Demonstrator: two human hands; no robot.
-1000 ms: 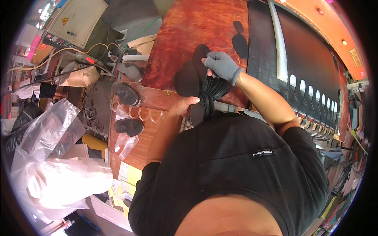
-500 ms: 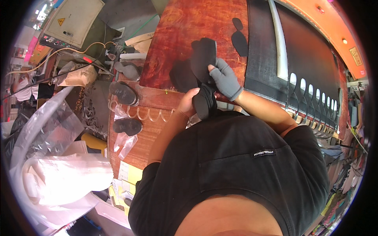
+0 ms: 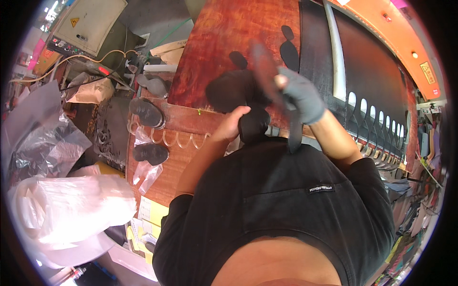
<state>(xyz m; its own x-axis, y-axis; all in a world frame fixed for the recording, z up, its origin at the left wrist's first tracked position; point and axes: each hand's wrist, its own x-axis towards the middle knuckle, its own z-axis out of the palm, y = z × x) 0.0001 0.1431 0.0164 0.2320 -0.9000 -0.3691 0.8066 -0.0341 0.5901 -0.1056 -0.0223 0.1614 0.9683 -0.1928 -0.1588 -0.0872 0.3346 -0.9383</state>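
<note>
My left hand (image 3: 233, 125), bare, is closed on a stack of black shoe insoles (image 3: 254, 125) at the near edge of the wooden board (image 3: 210, 38). My right hand (image 3: 305, 97), in a grey glove with bare fingertips, grips a single black insole (image 3: 267, 71), raised and tilted above the board and smeared by motion. A broad dark insole shape (image 3: 229, 90) lies behind the stack; where one ends and the other begins I cannot tell. Beyond it a small rounded black end (image 3: 238, 59) shows on the board. Farther right, another black insole (image 3: 289, 53) lies flat.
A black belt (image 3: 317, 57) under an orange machine (image 3: 420, 62) runs along the right, with a row of white-tipped curved strips (image 3: 372, 114). More dark insoles (image 3: 147, 113) sit at the left beside a clear coiled hose (image 3: 183, 141). Plastic wrap (image 3: 76, 200) fills the lower left.
My right hand has moved right and toward me, swinging its insole away from the stack. A small black end now shows on the board. My left hand keeps its hold on the stack.
</note>
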